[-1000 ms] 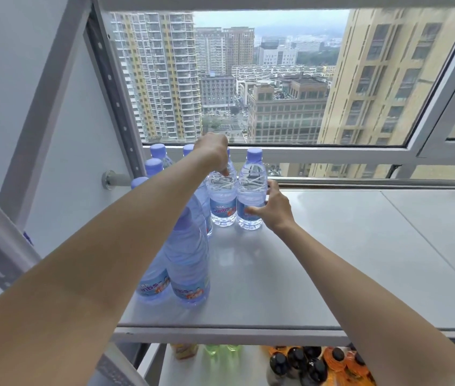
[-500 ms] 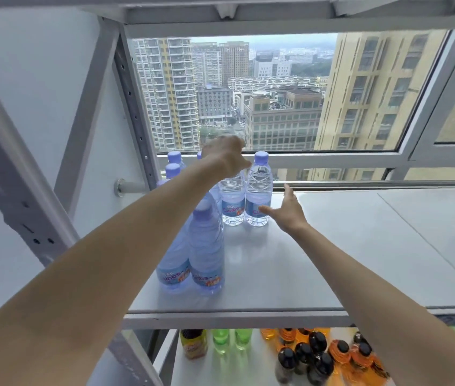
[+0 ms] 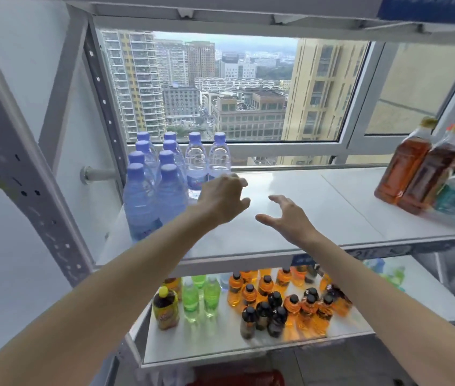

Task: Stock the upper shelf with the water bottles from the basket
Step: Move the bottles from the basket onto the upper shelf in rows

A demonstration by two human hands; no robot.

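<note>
- Both hands have let go of the two back-row bottles they were steadying and have drawn toward the front of the shelf; the view has also dropped, so the lower shelf now shows.
- Left hand point(image 3: 222, 200) hovers over the upper shelf point(image 3: 318, 207) just right of the bottle cluster, fingers loosely curled around nothing.
- Right hand point(image 3: 286, 218) is beside it, well apart from any bottle, fingers spread wide and holding nothing.
- Water bottles point(image 3: 165, 176) stand upright at the left end of the upper shelf: two columns running front to back against the upright, plus two more in the back row by the window point(image 3: 220, 87).
- Much of the shelf to their right is bare, up to the brown tea bottles point(image 3: 413, 168) at the far right end.
- Lower shelf point(image 3: 220, 346) carries green, orange and dark soft drinks point(image 3: 262, 299).
- A red shape at the bottom edge may be the basket point(image 3: 237, 378); its contents are not visible, so I cannot tell how many bottles are left.
- Handling, as a judgement: the bottles look full, so each should be moderately heavy for its size and top-heavy enough to topple its neighbours if bumped.
- Thin clear plastic will likely give under a hard squeeze, and the ribbed wall may be slick.
- Best hold is probably round the mid-body at the label band, or the neck under the purple cap when lowering one into a tight row.
</note>
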